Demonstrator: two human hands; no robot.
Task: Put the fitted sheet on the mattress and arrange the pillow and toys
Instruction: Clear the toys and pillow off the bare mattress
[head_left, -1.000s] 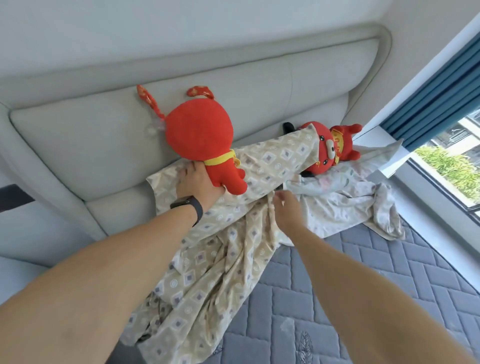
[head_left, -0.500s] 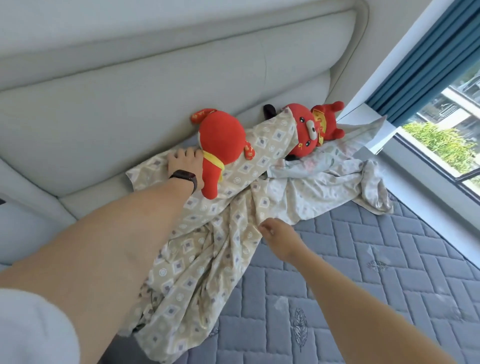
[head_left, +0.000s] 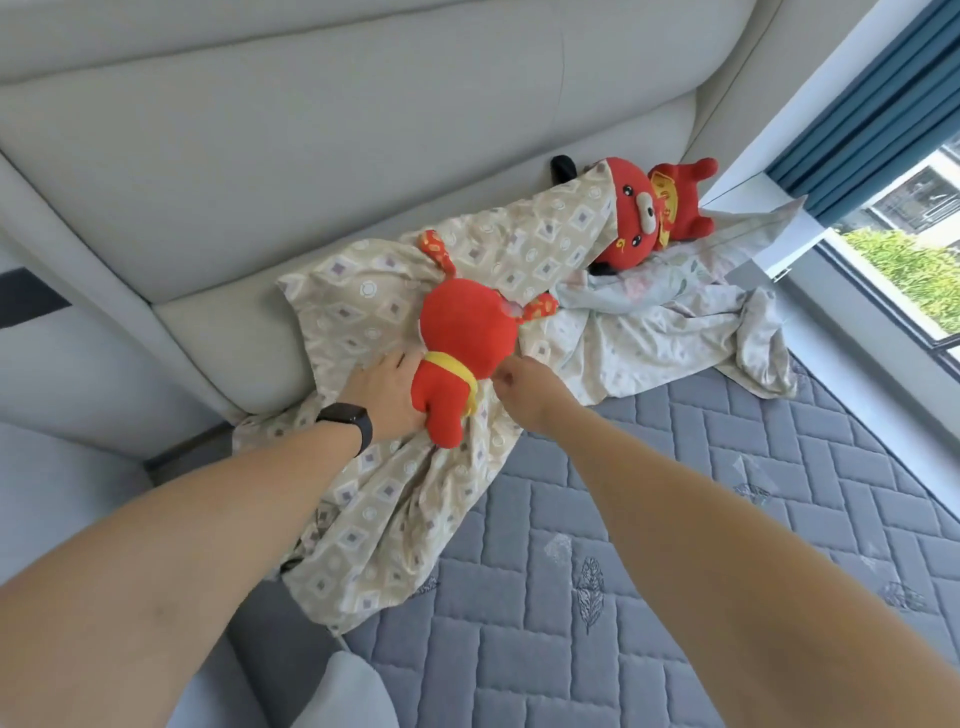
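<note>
Bare mattress, sheets bunched up at the headboard, toy right under both hands

The grey mattress (head_left: 675, 545) has no sheet on it yet; the beige patterned sheet (head_left: 374, 519) trails from the headboard (head_left: 363, 156) toward the person. The near red toy (head_left: 465, 338) lies on it, long axis running head-away, feet-toward. Left hand (head_left: 387, 392) grips its body from the left side, right hand (head_left: 524, 389) pinches at its right edge, whether toy or sheet I can't tell. Second toy (head_left: 644, 213) sits well off to the right.

No readable text, label, brand or number shows anywhere in view.
</note>
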